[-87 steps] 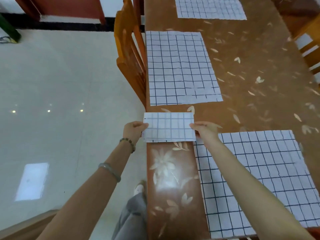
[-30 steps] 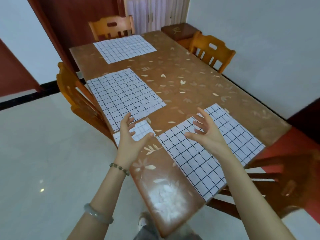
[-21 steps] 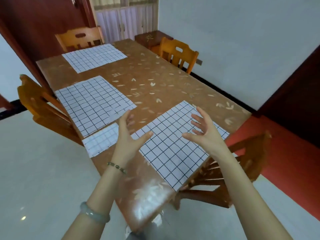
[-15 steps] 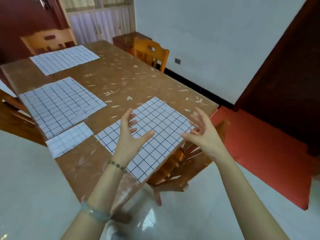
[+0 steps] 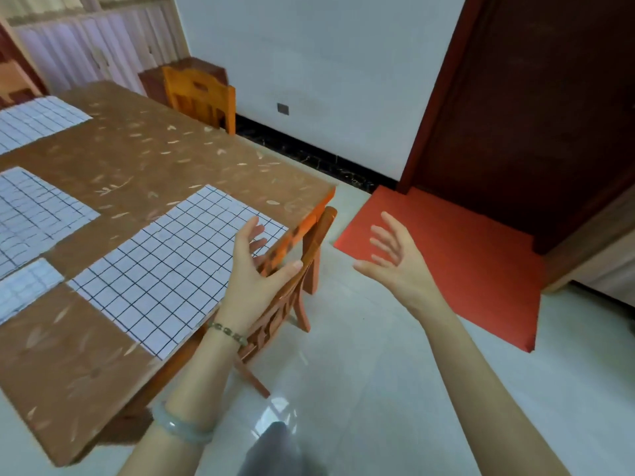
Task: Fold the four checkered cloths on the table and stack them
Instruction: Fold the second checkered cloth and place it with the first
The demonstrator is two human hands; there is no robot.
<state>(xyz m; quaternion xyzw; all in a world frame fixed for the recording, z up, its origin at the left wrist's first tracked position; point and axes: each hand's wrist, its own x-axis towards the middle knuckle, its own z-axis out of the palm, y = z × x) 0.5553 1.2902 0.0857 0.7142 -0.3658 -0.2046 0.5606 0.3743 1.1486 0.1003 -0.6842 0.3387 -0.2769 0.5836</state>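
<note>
Both my hands were empty, raised in the air with the fingers loosely spread. My left hand (image 5: 256, 269) hovered at the table's right edge, in front of a corner of the nearest checkered cloth (image 5: 165, 266). That cloth was a flat white rectangle ruled with thin black lines, and it lay unfolded on the glossy brown table (image 5: 154, 149) with its pale leaf pattern. My right hand (image 5: 395, 266) was out past the table, above shiny pale floor tiles (image 5: 360, 372) and a flat red mat (image 5: 457, 255).

The folded cloth (image 5: 24, 290), a small blurred rectangle, lay just beside the flat one's left corner. Two more cloths lay unfolded farther along, the middle cloth (image 5: 34, 214) and the far cloth (image 5: 34, 120). A beaded bracelet (image 5: 228, 333) and a smooth pale bangle (image 5: 182, 424) ringed my left arm. An orange wooden chair (image 5: 292, 297) sat tucked under the table edge.
</note>
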